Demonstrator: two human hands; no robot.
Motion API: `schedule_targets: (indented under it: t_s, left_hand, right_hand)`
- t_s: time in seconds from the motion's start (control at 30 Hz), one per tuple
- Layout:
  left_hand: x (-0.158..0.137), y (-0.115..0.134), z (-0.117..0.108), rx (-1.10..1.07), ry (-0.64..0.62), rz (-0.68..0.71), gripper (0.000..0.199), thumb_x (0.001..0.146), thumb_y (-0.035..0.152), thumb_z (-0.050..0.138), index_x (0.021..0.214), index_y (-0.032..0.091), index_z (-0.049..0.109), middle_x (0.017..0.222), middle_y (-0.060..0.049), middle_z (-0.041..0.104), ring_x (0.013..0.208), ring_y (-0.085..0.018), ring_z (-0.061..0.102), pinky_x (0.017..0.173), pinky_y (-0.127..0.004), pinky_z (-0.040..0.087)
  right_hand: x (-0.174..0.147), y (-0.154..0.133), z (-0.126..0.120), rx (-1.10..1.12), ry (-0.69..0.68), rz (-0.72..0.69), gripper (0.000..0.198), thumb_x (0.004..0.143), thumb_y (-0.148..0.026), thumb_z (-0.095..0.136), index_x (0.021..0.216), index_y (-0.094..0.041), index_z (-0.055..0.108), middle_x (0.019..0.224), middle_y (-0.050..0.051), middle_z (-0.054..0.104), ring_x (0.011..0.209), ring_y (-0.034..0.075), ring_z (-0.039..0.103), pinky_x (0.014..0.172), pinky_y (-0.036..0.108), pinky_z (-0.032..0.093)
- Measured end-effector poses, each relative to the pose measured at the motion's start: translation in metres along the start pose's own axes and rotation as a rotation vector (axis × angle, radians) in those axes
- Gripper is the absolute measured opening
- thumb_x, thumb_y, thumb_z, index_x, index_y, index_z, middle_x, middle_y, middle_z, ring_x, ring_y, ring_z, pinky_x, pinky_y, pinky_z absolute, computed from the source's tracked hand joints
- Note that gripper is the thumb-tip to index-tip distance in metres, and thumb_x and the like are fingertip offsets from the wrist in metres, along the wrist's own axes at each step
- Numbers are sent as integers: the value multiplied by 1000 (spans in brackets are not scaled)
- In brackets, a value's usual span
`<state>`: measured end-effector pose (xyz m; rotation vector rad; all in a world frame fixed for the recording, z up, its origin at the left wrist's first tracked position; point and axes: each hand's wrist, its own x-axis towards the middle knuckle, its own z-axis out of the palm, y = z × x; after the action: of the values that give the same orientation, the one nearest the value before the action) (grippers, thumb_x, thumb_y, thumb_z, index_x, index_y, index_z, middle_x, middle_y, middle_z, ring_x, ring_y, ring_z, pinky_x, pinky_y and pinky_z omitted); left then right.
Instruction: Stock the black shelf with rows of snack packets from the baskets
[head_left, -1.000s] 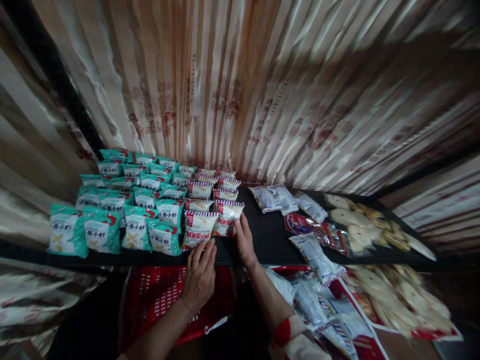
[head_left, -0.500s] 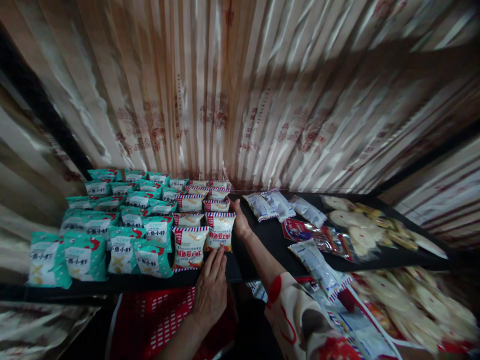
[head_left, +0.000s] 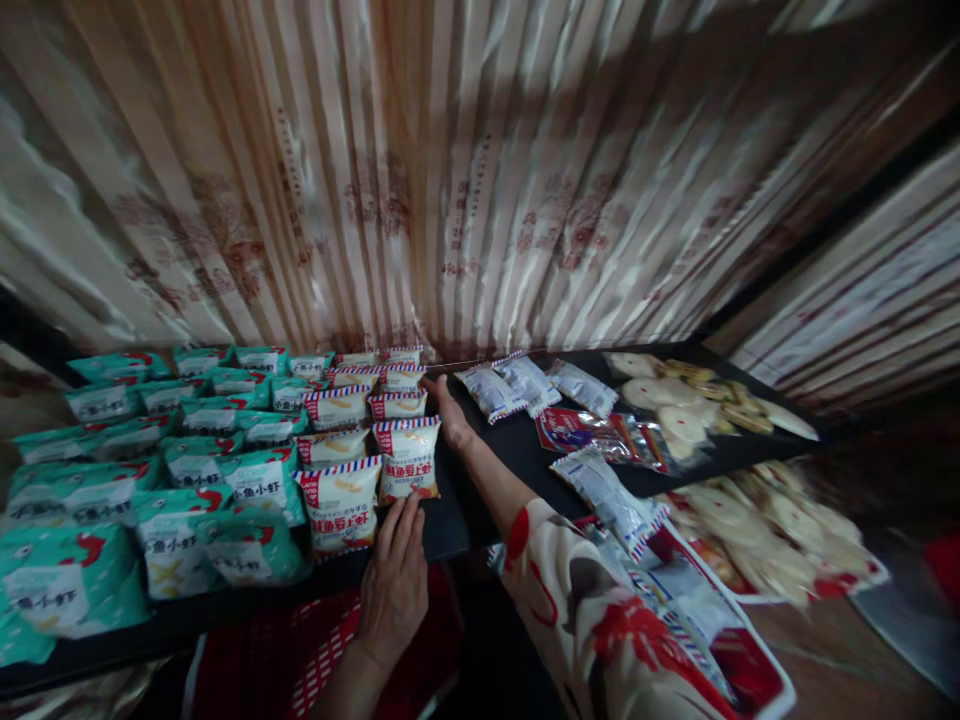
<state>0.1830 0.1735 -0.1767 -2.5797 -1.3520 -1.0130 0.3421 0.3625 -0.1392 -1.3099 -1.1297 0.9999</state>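
Left hand (head_left: 394,585): fingers extended, nearly straight and close together; nothing gripped. Fingertips rest at the lower front edge of a white packet (head_left: 409,458), which stands upright on the black shelf (head_left: 448,528). A second white packet (head_left: 341,505) stands just left of these fingertips; further white packets are ranked behind both.

Right hand (head_left: 452,415): set alongside the right flank of the white rows, thumb raised. Its fingers are largely hidden; how far open they are, and whether they grip anything, cannot be determined.

Left of the left fingers: several rows of teal packets (head_left: 259,480). Right of the right hand: silver packets (head_left: 491,392) lying flat, a red packet (head_left: 574,430) and pale discs (head_left: 664,398). Below the left fingers: a red basket (head_left: 262,645).
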Motion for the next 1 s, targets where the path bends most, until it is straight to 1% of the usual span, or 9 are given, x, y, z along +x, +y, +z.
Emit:
schedule_targets:
  t_s: [0.17,0.27,0.33,0.43,0.5,0.6,0.7,0.83,1.0]
  left_hand:
    - [-2,3,-8,-61,17,49,37,85,5,36,119,8,52,133,-14,51,133,-24,33,100,-41,46]
    - [-5,14,-16,-87,33,75,36,85,5,36,116,9,55,130,-14,53,131,-23,36,99,-40,46]
    - [-8,25,-22,-96,57,92,36,84,5,37,115,10,56,129,-13,54,130,-23,38,98,-39,47]
    - [-12,43,-31,-111,88,96,36,83,3,37,112,10,57,129,-13,54,129,-22,40,98,-38,48]
    - [-16,54,-37,-121,84,84,36,83,2,36,110,11,59,130,-13,53,129,-22,40,97,-38,49]
    - [-23,65,-49,-130,55,78,37,82,2,35,106,13,61,131,-11,53,128,-23,41,96,-39,50]
    - [-32,68,-59,-144,28,56,36,81,2,35,103,13,62,129,-11,55,126,-23,44,95,-38,51]
    - [-45,66,-70,-188,21,-61,36,81,5,35,105,13,61,128,-13,55,120,-22,50,95,-40,51]
    - [-57,58,-81,-312,-19,-361,36,87,20,40,118,9,54,128,-18,54,118,-24,53,97,-43,48]
  right_hand:
    - [-56,-16,-55,-245,165,-64,53,76,-56,56,117,-23,60,129,5,56,126,25,42,111,43,24]
    - [-102,-21,-119,-723,248,-253,50,77,-44,59,119,-18,59,132,11,53,134,31,29,112,49,18]
    - [-132,-20,-161,-1027,336,-211,54,74,-40,62,122,-16,57,136,15,47,136,38,21,108,58,17]
    - [-167,-18,-206,-1357,293,-31,69,66,-36,71,130,-19,49,136,21,45,128,45,33,97,62,29]
    - [-181,-19,-218,-1482,224,34,71,69,-28,67,135,-21,42,138,21,42,117,43,47,89,59,38]
    - [-190,-25,-210,-1526,126,53,65,76,-21,57,138,-23,38,135,20,46,104,38,58,83,54,44]
    - [-195,-36,-179,-1325,-17,34,63,76,-22,56,138,-24,40,131,17,51,102,33,61,84,48,45]
    - [-215,-57,-122,-727,-241,40,66,67,-28,66,131,-25,49,118,9,63,101,28,61,89,43,45]
    - [-256,-84,-56,92,-461,354,63,66,-34,70,126,-22,52,99,4,71,84,24,67,78,39,51]
